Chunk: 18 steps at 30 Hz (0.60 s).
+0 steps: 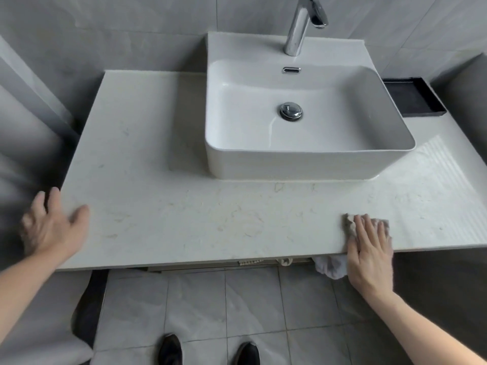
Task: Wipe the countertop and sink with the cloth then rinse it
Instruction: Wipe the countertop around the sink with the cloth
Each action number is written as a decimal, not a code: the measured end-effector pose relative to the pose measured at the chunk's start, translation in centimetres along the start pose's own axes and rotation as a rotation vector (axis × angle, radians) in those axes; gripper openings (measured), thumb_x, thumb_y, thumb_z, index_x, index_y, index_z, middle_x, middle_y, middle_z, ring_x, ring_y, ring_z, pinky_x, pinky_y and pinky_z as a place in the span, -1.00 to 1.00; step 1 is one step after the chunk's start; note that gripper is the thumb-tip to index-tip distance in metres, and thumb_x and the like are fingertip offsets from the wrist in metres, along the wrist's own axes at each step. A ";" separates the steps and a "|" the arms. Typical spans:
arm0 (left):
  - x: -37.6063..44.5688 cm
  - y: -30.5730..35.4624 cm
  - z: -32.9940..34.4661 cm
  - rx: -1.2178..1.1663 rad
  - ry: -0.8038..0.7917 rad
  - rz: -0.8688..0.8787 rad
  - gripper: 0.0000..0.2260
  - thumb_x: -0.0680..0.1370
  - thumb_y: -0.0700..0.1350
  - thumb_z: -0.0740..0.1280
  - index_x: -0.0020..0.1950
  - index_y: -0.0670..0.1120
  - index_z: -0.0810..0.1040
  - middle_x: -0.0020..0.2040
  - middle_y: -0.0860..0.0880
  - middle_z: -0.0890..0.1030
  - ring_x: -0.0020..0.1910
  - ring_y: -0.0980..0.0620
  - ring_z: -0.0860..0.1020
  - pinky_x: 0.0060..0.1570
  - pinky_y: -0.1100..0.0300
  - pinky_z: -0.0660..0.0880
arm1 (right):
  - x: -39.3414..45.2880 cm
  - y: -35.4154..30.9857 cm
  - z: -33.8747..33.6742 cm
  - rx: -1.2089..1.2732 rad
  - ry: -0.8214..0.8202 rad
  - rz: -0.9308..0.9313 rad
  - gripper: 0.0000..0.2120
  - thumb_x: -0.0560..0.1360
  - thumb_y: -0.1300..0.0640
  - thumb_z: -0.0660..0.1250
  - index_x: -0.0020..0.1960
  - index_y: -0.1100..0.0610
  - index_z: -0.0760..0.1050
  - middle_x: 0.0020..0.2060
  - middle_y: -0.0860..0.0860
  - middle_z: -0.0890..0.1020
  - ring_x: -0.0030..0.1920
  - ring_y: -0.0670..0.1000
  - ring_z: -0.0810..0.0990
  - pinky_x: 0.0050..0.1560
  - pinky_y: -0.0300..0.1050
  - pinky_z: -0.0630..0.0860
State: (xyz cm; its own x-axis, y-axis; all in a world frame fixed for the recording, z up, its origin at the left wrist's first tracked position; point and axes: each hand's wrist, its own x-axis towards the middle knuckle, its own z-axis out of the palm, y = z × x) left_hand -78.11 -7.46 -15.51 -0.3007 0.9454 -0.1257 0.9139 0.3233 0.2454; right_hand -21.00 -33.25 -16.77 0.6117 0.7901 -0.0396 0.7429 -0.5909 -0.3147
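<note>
A pale marble countertop (184,206) carries a white rectangular basin sink (303,164) with a chrome drain plug (291,111). My right hand (369,248) lies flat with straight fingers on a grey cloth (350,225) at the counter's front right edge; part of the cloth (332,267) hangs below the edge. My left hand (52,225) is open and blurred at the counter's front left corner, thumb over the surface, holding nothing.
A chrome faucet (300,25) rises behind the basin. A black tray (413,96) sits at the back right of the counter. Grey tiled walls close in on the left and right. My dark shoes (208,351) stand on the tiled floor below.
</note>
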 end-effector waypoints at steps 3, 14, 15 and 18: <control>-0.1 -0.4 0.5 -0.011 -0.016 -0.083 -0.31 0.53 0.36 0.04 0.59 0.09 0.05 0.50 -0.26 0.35 0.31 -0.49 0.42 0.26 -0.31 0.37 | -2.4 -6.5 2.1 0.145 -0.033 -0.223 -0.51 0.70 0.15 0.17 0.62 -0.01 0.26 0.62 -0.11 0.18 0.66 -0.04 0.00 0.64 0.16 0.06; -0.5 -0.2 0.1 -0.024 0.008 -0.058 -0.34 0.54 0.34 0.07 0.60 0.14 0.04 0.50 -0.22 0.37 0.25 -0.48 0.47 0.23 -0.28 0.38 | -9.7 -32.1 8.4 0.255 -0.407 -0.884 -0.45 0.64 0.14 0.19 0.61 0.03 0.22 0.63 -0.02 0.22 0.67 0.17 -0.02 0.62 0.30 -0.13; -0.4 -0.3 0.1 -0.022 0.012 -0.060 -0.34 0.55 0.33 0.07 0.60 0.14 0.04 0.50 -0.23 0.37 0.24 -0.49 0.47 0.22 -0.27 0.39 | -9.9 -32.6 9.3 0.156 -0.409 -0.907 -0.46 0.66 0.07 0.17 0.62 0.00 0.20 0.64 -0.03 0.19 0.66 0.21 -0.07 0.59 0.39 -0.15; -0.2 -0.3 0.2 -0.017 0.006 -0.062 -0.36 0.56 0.32 0.08 0.59 0.15 0.04 0.49 -0.23 0.38 0.22 -0.49 0.48 0.19 -0.27 0.39 | -9.8 -31.5 10.5 0.007 -0.355 -0.942 -0.44 0.69 -0.09 0.09 0.66 -0.06 0.10 0.67 -0.05 0.08 0.66 0.21 -0.13 0.59 0.35 -0.08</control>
State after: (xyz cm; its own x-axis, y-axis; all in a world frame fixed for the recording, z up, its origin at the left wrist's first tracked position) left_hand -78.24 -7.77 -15.72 -0.3579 0.9239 -0.1356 0.8889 0.3816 0.2534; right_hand -53.24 -20.73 -16.42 -0.3413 0.9386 -0.0513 0.8798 0.2997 -0.3688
